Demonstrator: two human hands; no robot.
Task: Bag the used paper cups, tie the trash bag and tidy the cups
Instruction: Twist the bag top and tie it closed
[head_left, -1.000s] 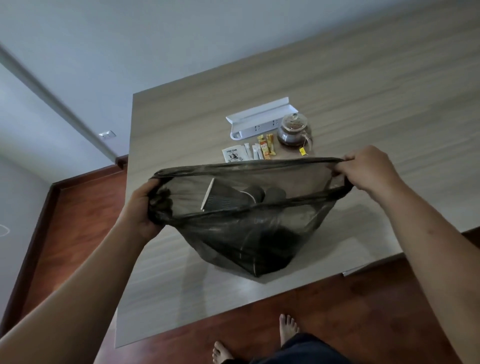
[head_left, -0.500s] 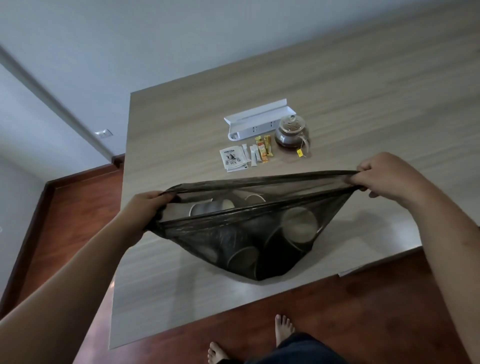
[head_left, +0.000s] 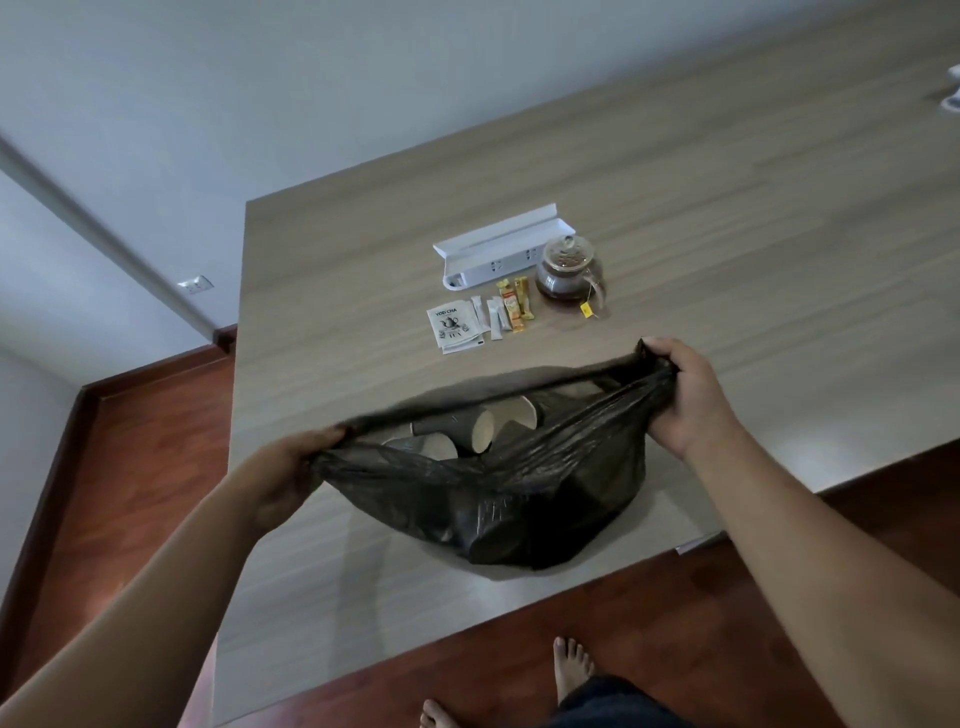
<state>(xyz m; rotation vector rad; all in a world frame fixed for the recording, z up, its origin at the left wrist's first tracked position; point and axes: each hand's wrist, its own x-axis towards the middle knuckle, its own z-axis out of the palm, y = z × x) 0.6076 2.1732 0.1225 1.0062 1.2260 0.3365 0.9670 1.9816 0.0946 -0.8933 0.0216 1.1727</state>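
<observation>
1. Near the table's (head_left: 727, 208) front edge, the black trash bag (head_left: 519, 509) rests with its bottom on the wood, its mouth pulled wide between both hands.
2. The left hand (head_left: 291, 467) has its fingers curled tight around the bag's left rim, thumb on top, forearm reaching in from the lower left.
3. The right hand (head_left: 685, 395) grips the gathered right rim in a closed fist, held higher and farther from the front edge than the left, so the rim runs slanted.
4. Inside the open mouth, several paper cups (head_left: 483, 426) lie on their sides, their pale insides showing.
5. Toward the table's middle, well apart from the bag, stand a glass teapot (head_left: 566, 270) with dark tea, a white power strip (head_left: 498, 249) just behind it, and a row of sachets (head_left: 498, 317) beside a tea packet (head_left: 454, 327).
6. The table's left edge lies clear of the left hand, with bare wood between; bare wood also stretches right of the right hand toward the far right corner.
7. Bare feet (head_left: 571, 670) stand on the reddish floor (head_left: 130, 467) just below the front edge.
</observation>
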